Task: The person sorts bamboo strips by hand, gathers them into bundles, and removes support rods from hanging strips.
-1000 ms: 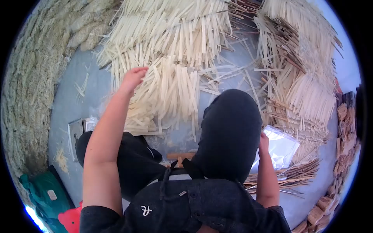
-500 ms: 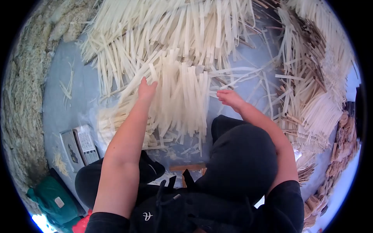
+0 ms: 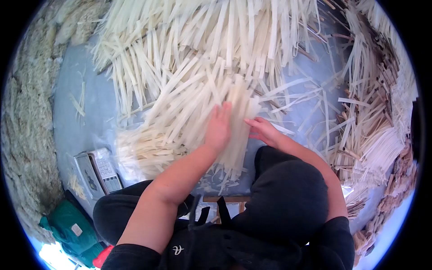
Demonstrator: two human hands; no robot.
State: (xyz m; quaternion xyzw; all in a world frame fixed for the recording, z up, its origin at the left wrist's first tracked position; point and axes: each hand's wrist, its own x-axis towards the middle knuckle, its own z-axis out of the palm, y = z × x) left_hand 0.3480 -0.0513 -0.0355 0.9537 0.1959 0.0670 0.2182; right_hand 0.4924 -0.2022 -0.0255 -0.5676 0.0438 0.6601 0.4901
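Note:
A narrow bundle of long, flat, pale strips [image 3: 239, 112], resembling dried noodles, stands between my hands. My left hand [image 3: 219, 128] lies flat along the bundle's left side, its fingers stretched out toward the far end. On the other side, my right hand [image 3: 264, 130] is held with its fingers a little apart and pointing at the bundle's edge. Whether its fingertips touch the strips I cannot tell. More loose strips [image 3: 175, 108] spread out to the left of my left hand.
A large heap of strips [image 3: 252, 36] covers the far side, with sticks among them. More strips [image 3: 373, 139] are piled at the right. A boxy device with a printed panel [image 3: 105, 171] sits at the left. A green bag [image 3: 67, 229] lies at the lower left.
My left hand has moved right and nearer to me, narrowing the strips into a bundle. My right hand has come slightly nearer to me. The view has shifted a little.

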